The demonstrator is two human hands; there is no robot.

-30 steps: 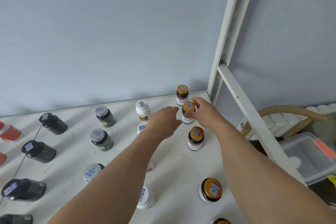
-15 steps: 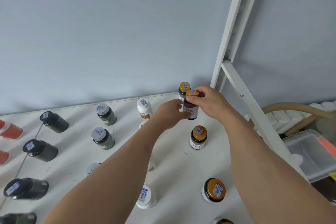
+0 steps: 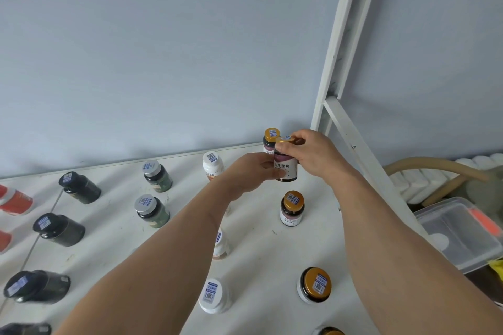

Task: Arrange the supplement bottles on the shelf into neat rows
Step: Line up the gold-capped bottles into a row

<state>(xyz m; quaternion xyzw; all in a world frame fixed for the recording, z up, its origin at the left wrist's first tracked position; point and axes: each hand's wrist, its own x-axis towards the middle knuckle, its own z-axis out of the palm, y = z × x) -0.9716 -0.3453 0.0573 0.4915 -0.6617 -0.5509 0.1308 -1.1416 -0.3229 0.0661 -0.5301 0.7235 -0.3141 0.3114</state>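
**Both hands on one gold-capped bottle at the back of the shelf**

From my feed, starting at the far left: red bottles (image 3: 15,200) sit partly cut off at the shelf's edge. Next I see a column of black bottles (image 3: 58,229) running from back to front, all leaning. Right of them stand two grey-capped green bottles (image 3: 152,211), one behind the other. Then comes the white column: a white bottle (image 3: 212,164) at the back, others half hidden under my left forearm, and one near the front (image 3: 213,295).

My left hand (image 3: 245,175) is curled around the lower body of the held bottle (image 3: 285,168), fingers pressed to its label. My right hand (image 3: 313,156) pinches the same bottle at its gold cap from above. The bottle is upright, lifted clear of the white shelf (image 3: 272,250), just in front of the rear gold bottle (image 3: 270,140) by the wall.

Nearer me, the gold column goes on with a middle bottle (image 3: 291,208) and a front one (image 3: 314,284). Beyond the white frame (image 3: 353,139), a clear plastic box (image 3: 460,231) lies at far right.
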